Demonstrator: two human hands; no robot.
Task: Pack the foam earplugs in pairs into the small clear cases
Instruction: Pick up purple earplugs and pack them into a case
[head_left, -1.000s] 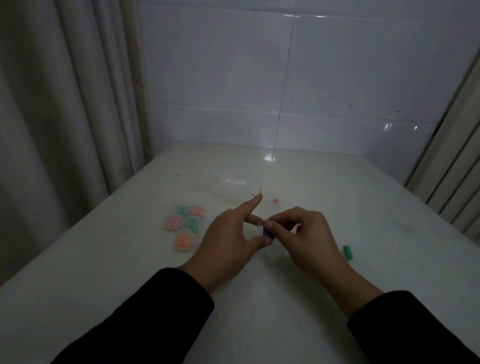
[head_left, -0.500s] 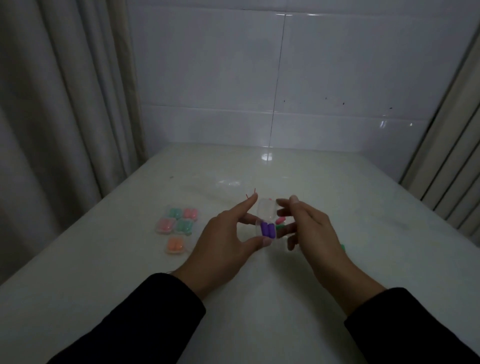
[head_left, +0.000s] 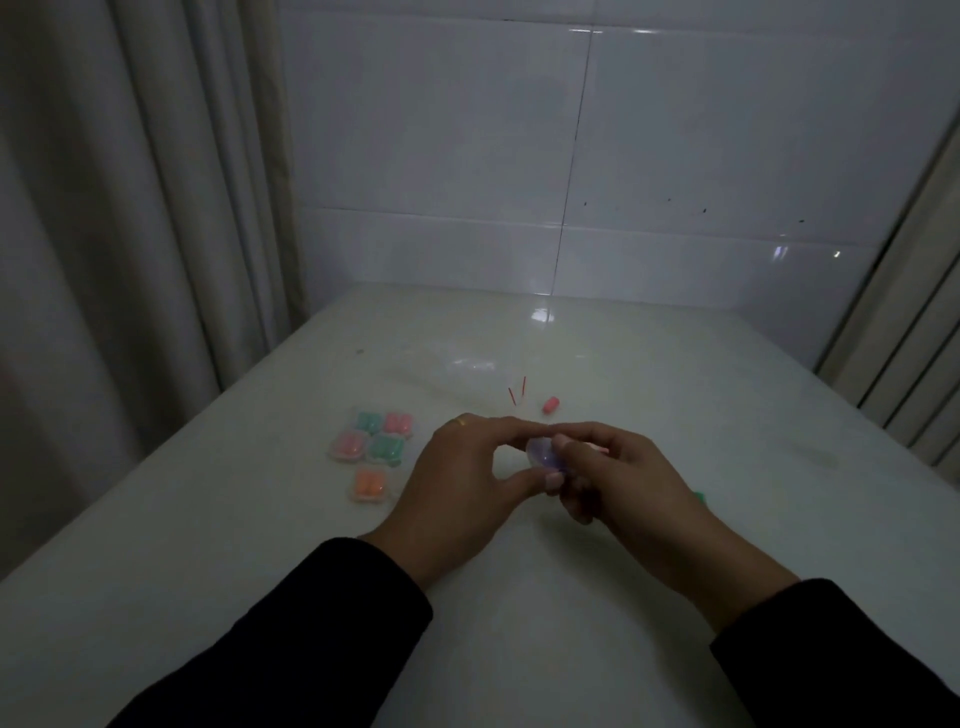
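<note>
Both hands meet above the white table (head_left: 519, 623) and hold one small clear case (head_left: 540, 451) between them, just right of the group of packed cases (head_left: 371, 447). The left hand (head_left: 457, 483) grips the case with the thumb under its near edge and the index finger curved over its far edge; the right hand (head_left: 618, 478) has its fingers curled against the right side of the case, with the thumb on top. The case appears to be in the closing step, judged from the thumb on its upper face. Risk one: if the lid is pressed unevenly, a foam earplug may be trapped in the seam and the latch may fail; whether the latch is engaged cannot be told from this view. Risk two: the case is light and smooth, so a slip of the pinch may drop it onto the table and spill the pair. Risk three: a mismatched pair may be packed later, since the loose pink earplug (head_left: 549, 405) lies beyond the hands, while a green earplug (head_left: 698, 497) shows only partly past the right hand. The held case looks transparent, rounded and blurred, with a purple tint from its contents. The five packed cases, left of the hands, show green, pink and orange contents.
</note>
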